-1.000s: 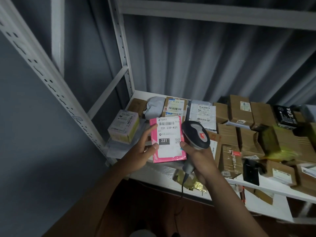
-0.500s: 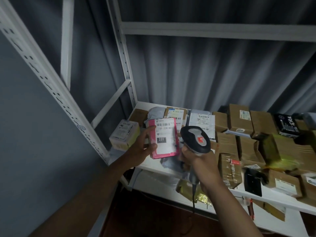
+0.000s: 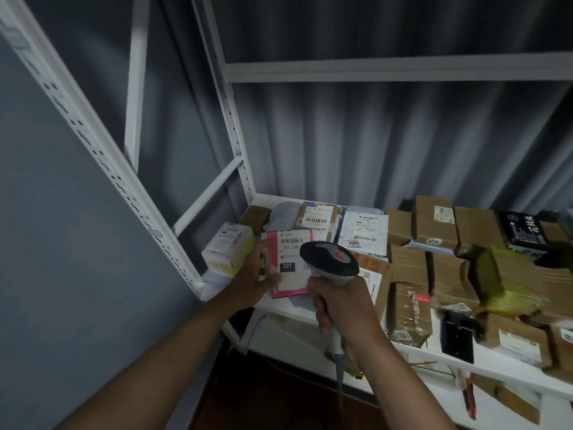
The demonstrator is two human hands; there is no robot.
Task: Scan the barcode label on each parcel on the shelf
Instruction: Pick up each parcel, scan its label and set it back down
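Gripping the scanner (image 3: 329,261) handle, the right hand (image 3: 342,305) aims its head over the pink parcel (image 3: 286,265), which the left hand (image 3: 254,277) holds at the shelf (image 3: 297,308) front edge.

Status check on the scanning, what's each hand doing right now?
Left hand holds pink parcel, label up. Right hand grips scanner over the label, hiding part of it. Other parcels wait on the shelf.

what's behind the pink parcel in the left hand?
Behind the pink parcel lie a grey poly bag and a labelled brown box. The box's lower edge is hidden by the parcel and the barcode scanner.
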